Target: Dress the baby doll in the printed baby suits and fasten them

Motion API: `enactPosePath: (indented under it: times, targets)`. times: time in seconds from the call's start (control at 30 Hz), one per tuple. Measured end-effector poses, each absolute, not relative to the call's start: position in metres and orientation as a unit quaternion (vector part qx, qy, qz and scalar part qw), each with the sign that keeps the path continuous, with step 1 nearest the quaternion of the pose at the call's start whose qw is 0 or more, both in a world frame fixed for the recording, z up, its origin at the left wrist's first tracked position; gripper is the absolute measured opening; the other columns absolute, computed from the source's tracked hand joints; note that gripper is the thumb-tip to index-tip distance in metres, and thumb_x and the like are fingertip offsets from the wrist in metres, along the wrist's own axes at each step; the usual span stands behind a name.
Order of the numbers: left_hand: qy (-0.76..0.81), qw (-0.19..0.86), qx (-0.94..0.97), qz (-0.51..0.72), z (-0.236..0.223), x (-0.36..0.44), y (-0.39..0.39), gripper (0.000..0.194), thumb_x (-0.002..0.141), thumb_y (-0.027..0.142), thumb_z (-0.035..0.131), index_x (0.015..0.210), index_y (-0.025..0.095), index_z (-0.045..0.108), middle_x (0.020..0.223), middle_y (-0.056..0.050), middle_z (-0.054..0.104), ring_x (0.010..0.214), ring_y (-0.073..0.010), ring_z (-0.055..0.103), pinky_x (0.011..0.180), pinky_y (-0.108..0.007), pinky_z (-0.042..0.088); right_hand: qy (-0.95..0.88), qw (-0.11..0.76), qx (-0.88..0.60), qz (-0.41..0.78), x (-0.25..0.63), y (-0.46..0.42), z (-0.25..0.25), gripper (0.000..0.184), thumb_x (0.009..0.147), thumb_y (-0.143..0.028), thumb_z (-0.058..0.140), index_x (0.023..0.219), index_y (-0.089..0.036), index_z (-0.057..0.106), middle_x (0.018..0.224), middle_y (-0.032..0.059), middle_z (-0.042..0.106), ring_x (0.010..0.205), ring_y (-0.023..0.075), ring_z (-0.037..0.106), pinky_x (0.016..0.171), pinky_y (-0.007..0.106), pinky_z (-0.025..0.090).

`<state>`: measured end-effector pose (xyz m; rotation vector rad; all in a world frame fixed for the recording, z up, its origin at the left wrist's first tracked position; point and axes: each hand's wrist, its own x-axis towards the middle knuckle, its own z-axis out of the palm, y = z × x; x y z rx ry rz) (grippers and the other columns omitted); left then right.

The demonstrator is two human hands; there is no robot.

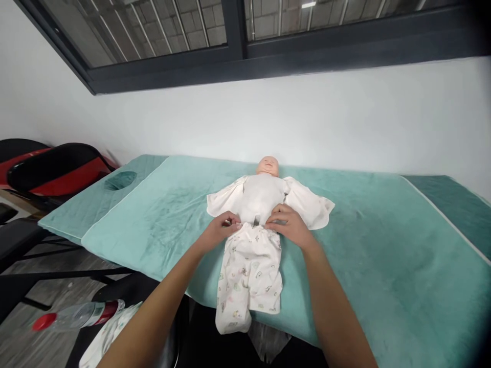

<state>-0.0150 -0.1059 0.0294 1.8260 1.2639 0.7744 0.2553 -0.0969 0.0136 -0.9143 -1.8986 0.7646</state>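
A baby doll (267, 165) lies face up with its head toward the wall. Its white top (264, 197) is spread out to both sides over the bed. Below the doll's body lie white baby pants (249, 260) with small printed figures, their legs toward me and one leg reaching over the bed's edge. My left hand (222, 230) pinches the left end of the pants' waistband. At the waistband's right end, my right hand (287, 223) pinches too, fingers curled. Between my hands the waist lies close against the doll's lower body; the doll's legs are hidden.
A teal padded massage bed (368, 255) with a face hole (120, 180) stands along a white wall under a dark-framed window (238, 51). Black and red chairs (61, 174) are at the left. A plastic bottle (80, 314) and a white printed cloth (111, 332) lie at the lower left.
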Motion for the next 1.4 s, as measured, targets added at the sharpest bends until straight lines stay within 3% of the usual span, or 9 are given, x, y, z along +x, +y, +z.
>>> enactPosePath:
  times: [0.17,0.3,0.43,0.6,0.77,0.93,1.07,1.27,1.4]
  targets:
    - [0.421,0.236,0.841,0.246,0.037,-0.015,-0.109,0.015,0.09,0.033,0.058,0.084,0.02,0.058,0.093,-0.004,0.06,0.093,-0.0193,0.055,0.085,-0.033,0.045,-0.827,0.363,-0.368,0.221,0.242,-0.108,0.019,0.016,0.078,-0.046,0.078,0.076,-0.03,0.076,0.102,0.0016,0.066,0.103,0.0237,0.051,0.093,0.042,0.035]
    - [0.456,0.104,0.819,0.334,0.024,-0.002,-0.099,0.015,0.091,0.016,0.045,0.103,0.021,0.052,0.121,-0.008,0.063,0.113,-0.0217,0.057,0.095,-0.039,0.046,-0.799,0.375,-0.392,0.26,0.236,-0.114,0.021,0.017,0.079,-0.039,0.078,0.075,-0.025,0.069,0.123,0.0017,0.062,0.115,0.0261,0.048,0.1,0.045,0.034]
    - [0.513,0.124,0.763,0.372,0.011,0.01,-0.083,0.038,0.088,0.01,0.039,0.123,0.022,0.047,0.13,-0.009,0.06,0.119,-0.0213,0.058,0.1,-0.041,0.048,-0.77,0.414,-0.393,0.286,0.247,-0.11,0.017,0.009,0.081,-0.025,0.07,0.083,-0.023,0.061,0.139,0.0057,0.051,0.131,0.0264,0.042,0.11,0.046,0.032]
    - [0.468,0.189,0.794,0.338,0.01,0.009,-0.079,0.03,0.092,0.017,0.036,0.117,0.021,0.052,0.152,-0.01,0.045,0.138,-0.0229,0.045,0.109,-0.043,0.042,-0.759,0.42,-0.411,0.28,0.259,-0.104,0.008,0.006,0.084,-0.026,0.062,0.086,-0.022,0.058,0.16,0.0058,0.029,0.147,0.0276,0.028,0.115,0.044,0.029]
    - [0.5,0.211,0.781,0.308,0.018,0.005,-0.069,0.023,0.093,0.021,0.04,0.109,0.023,0.056,0.136,-0.008,0.062,0.119,-0.0244,0.061,0.092,-0.037,0.049,-0.748,0.397,-0.469,0.252,0.259,-0.099,0.011,0.007,0.09,-0.029,0.052,0.093,-0.026,0.058,0.145,0.0044,0.054,0.115,0.0249,0.062,0.092,0.038,0.046]
    - [0.551,0.143,0.768,0.293,0.026,0.019,-0.029,0.027,0.09,0.022,0.044,0.111,0.024,0.061,0.096,-0.005,0.072,0.089,-0.0256,0.066,0.08,-0.036,0.046,-0.695,0.412,-0.539,0.239,0.266,-0.064,0.014,0.009,0.088,-0.032,0.053,0.094,-0.027,0.057,0.095,0.0006,0.073,0.084,0.0216,0.066,0.077,0.033,0.047]
    - [0.514,0.235,0.739,0.367,0.017,0.027,-0.002,0.02,0.086,0.027,0.053,0.102,0.024,0.065,0.096,-0.002,0.07,0.087,-0.0206,0.062,0.08,-0.031,0.045,-0.59,0.518,-0.553,0.278,0.26,-0.036,0.003,0.013,0.085,-0.036,0.055,0.089,-0.024,0.055,0.072,-0.0023,0.062,0.068,0.0173,0.057,0.065,0.028,0.044]
    - [0.4,0.52,0.633,0.411,-0.006,0.007,0.011,0.03,0.077,0.04,0.07,0.098,0.019,0.067,0.082,-0.001,0.061,0.074,-0.0151,0.055,0.067,-0.025,0.042,-0.594,0.556,-0.523,0.255,0.248,-0.037,-0.01,0.019,0.085,-0.039,0.061,0.095,-0.022,0.061,0.111,0.0071,0.063,0.102,0.0203,0.059,0.085,0.032,0.048]
    - [0.35,0.587,0.636,0.36,0.006,-0.01,0.012,0.035,0.082,0.049,0.065,0.097,0.018,0.07,0.091,-0.006,0.065,0.082,-0.0179,0.057,0.071,-0.028,0.044,-0.61,0.533,-0.528,0.254,0.253,-0.04,-0.004,0.021,0.084,-0.04,0.065,0.082,-0.022,0.055,0.134,0.0101,0.057,0.12,0.0244,0.054,0.097,0.039,0.046]
